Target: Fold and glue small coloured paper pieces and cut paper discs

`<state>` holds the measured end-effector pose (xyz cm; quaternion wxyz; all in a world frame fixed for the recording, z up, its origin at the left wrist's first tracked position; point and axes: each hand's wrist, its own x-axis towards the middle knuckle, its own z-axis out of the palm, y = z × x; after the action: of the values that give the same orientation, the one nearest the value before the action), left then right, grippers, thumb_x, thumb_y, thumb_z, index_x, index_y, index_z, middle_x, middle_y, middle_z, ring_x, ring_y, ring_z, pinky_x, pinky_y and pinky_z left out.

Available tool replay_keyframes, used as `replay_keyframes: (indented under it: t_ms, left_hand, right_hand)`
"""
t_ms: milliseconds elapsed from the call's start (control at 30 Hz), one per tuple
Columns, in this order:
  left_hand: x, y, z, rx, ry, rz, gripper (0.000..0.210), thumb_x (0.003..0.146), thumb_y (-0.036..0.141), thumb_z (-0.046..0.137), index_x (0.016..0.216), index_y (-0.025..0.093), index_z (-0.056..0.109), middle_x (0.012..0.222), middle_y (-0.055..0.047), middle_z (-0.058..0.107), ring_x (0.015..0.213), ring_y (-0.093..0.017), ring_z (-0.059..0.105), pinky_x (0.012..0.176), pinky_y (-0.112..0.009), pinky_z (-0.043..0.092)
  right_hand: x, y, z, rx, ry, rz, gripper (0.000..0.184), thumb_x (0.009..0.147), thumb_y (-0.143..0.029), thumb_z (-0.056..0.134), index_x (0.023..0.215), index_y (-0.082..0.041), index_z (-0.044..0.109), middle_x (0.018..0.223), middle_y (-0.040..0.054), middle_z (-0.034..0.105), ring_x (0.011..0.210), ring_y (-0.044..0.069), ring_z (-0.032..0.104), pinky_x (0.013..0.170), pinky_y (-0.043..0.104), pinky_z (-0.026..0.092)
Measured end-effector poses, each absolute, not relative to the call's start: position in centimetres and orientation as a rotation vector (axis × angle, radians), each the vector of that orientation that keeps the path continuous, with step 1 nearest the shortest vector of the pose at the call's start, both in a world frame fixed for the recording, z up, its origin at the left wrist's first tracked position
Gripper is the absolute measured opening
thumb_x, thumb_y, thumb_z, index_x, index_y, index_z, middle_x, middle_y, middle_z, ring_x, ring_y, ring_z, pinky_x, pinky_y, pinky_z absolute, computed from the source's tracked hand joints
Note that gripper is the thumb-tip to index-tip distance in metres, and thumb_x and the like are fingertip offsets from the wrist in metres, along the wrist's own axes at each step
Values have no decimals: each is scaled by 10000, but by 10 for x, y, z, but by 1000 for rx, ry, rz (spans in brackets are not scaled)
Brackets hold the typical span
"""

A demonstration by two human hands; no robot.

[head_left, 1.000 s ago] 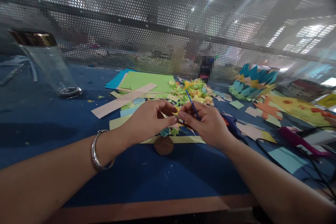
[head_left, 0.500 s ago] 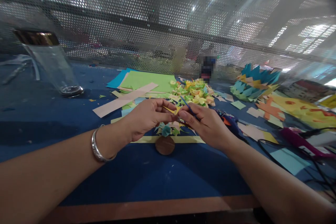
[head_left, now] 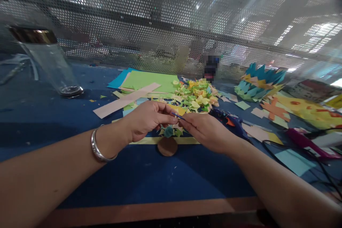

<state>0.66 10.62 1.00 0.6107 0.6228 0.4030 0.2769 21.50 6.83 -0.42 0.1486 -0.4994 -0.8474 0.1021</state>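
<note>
Head view — right hand [head_left: 205,128] tight on blue stick [head_left: 177,115], left hand [head_left: 146,119] — grip unclear

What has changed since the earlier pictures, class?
The thin, straight blue stick, gripped in the right hand, has tipped from steep to nearly flat, its free tip swinging down and leftward to the left hand. The round, brown, wooden-looking disc and tall, gold-lidded clear bottle stayed put.

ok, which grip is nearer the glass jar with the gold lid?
Left. The left grip is to the right of the glass jar and closer to the camera, not touching it; the right grip is farther right, past the left one.
</note>
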Motion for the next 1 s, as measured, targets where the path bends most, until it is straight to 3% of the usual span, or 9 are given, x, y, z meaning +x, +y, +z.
replay_keyframes:
  t_ms: [333,667,833,1000]
  left_hand:
    - [5,107,9,1369,964,623,275,825,415,732,744,153,755,771,-55,756,616,-101,611,510,-211,360]
    - [-1,110,18,1567,958,441,224,747,353,787,711,132,766,674,-55,706,583,-110,607,464,-197,302]
    - [-4,108,23,1759,937,363,219,811,374,723,810,161,772,747,-41,732,622,-124,627,517,-204,350]
    - [-4,109,20,2029,921,352,242,889,390,633,829,182,743,640,-34,713,622,-163,656,598,-241,422]
  right_hand:
    - [214,64,-3,-1404,-2467,221,337,1033,-325,368,737,-210,481,684,15,520,585,134,418,582,294,288]
    - [215,63,-6,-1369,-2555,234,318,1049,-332,383,815,-204,555,772,50,633,658,166,521,611,299,328]
    - [214,62,-5,-1378,-2570,242,299,1043,-308,412,836,-200,598,771,40,636,667,159,529,616,288,318]
    - [214,63,-3,-1373,-2573,222,321,1045,-334,421,820,-190,600,767,38,630,660,150,516,614,284,315]
